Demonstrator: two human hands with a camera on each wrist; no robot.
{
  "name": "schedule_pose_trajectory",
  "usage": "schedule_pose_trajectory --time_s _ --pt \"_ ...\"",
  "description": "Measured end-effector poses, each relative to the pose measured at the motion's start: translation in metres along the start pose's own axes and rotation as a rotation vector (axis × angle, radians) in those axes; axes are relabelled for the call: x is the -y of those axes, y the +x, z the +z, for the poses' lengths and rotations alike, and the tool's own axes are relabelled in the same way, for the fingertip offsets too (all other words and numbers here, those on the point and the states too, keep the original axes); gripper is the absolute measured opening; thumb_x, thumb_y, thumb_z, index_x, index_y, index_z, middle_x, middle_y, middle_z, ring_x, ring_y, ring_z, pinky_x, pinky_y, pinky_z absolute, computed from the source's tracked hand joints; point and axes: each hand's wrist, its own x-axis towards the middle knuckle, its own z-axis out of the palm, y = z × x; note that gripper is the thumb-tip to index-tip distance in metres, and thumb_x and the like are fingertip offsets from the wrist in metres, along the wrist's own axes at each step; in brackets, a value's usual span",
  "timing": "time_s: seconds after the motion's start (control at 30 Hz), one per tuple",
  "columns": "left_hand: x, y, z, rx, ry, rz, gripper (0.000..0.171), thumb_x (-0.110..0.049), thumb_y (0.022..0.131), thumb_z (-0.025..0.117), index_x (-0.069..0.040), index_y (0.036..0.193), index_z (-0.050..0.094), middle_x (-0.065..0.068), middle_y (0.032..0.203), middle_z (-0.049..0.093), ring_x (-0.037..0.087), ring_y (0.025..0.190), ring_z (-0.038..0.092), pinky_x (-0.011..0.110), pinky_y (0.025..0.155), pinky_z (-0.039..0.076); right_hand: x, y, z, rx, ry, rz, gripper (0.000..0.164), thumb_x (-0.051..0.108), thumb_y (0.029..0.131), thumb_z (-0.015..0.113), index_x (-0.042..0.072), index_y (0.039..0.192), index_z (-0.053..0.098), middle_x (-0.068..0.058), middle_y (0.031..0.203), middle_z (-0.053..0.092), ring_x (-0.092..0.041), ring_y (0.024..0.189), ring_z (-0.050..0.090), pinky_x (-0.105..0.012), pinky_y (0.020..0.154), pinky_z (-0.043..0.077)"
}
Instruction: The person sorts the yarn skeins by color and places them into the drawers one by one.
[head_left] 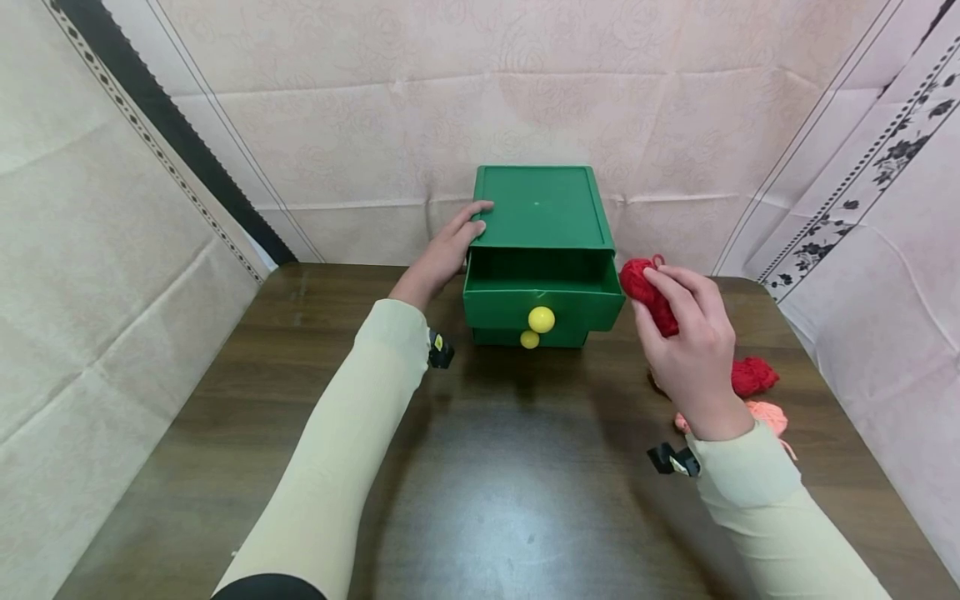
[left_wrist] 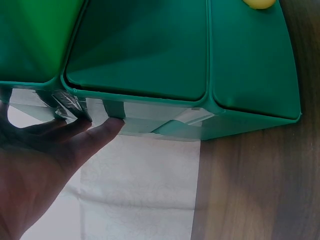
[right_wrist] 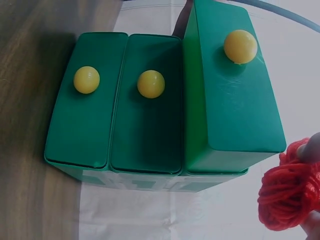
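Note:
A green chest of drawers (head_left: 542, 204) with round yellow knobs (right_wrist: 151, 84) stands at the back of the table. Its top drawer (head_left: 510, 304) is pulled out, and the part of its inside in the head view looks bare. The two lower drawers sit closed in the right wrist view. My left hand (head_left: 444, 250) rests against the chest's left side, fingertips at the top edge and on the taped side wall (left_wrist: 165, 117). Just right of the drawer, my right hand (head_left: 692, 337) pinches a red ball of yarn (head_left: 647, 292) between thumb and fingers, raised near rim height.
On the table (head_left: 480, 500), right of and partly behind my right hand, lie another red yarn ball (head_left: 753, 377) and a peach yarn ball (head_left: 768, 414). Pale patterned cloth (head_left: 510, 100) hangs behind the chest and along both sides.

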Motion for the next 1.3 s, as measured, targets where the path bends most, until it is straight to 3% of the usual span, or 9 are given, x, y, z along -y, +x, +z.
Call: schedule_pose_trajectory --time_s 0.4,0.87,1.17,1.3 --pt "-0.002 0.001 -0.002 0.017 0.016 -0.021 0.043 -0.041 0.105 0.031 -0.042 0.147 0.032 -0.005 0.160 0.019 0.026 0.137 0.036 0.054 0.104 0.041 0.003 0.010 0.007 -0.026 0.036 -0.055 0.038 0.006 0.083 0.075 0.007 0.120 0.068 -0.017 0.124 0.061 -0.029 0.115 0.058 -0.053 0.091 0.051" --pt "0.000 -0.001 0.001 0.000 -0.008 -0.012 0.038 -0.046 0.103 0.034 -0.048 0.141 0.038 -0.005 0.157 0.024 0.026 0.132 0.043 0.053 0.099 0.045 0.006 0.019 0.012 0.059 0.043 -0.119 0.041 -0.002 0.080 0.075 0.006 0.119 0.068 -0.016 0.126 0.061 -0.031 0.115 0.057 -0.055 0.090 0.051" --pt "-0.021 -0.016 0.002 0.029 -0.017 -0.034 0.044 -0.037 0.105 0.032 -0.035 0.149 0.032 -0.001 0.160 0.020 0.028 0.136 0.041 0.053 0.102 0.043 0.009 0.028 0.015 0.073 0.060 -0.166 0.039 -0.003 0.081 0.074 0.005 0.119 0.068 -0.017 0.125 0.061 -0.030 0.115 0.057 -0.054 0.090 0.051" --pt "-0.021 -0.016 0.002 0.024 -0.019 -0.034 0.044 -0.037 0.105 0.032 -0.036 0.149 0.033 -0.001 0.160 0.021 0.028 0.136 0.040 0.054 0.103 0.042 0.011 0.031 0.016 0.076 0.074 -0.172 0.038 -0.003 0.081 0.074 0.005 0.117 0.069 -0.016 0.124 0.061 -0.031 0.115 0.057 -0.054 0.091 0.051"
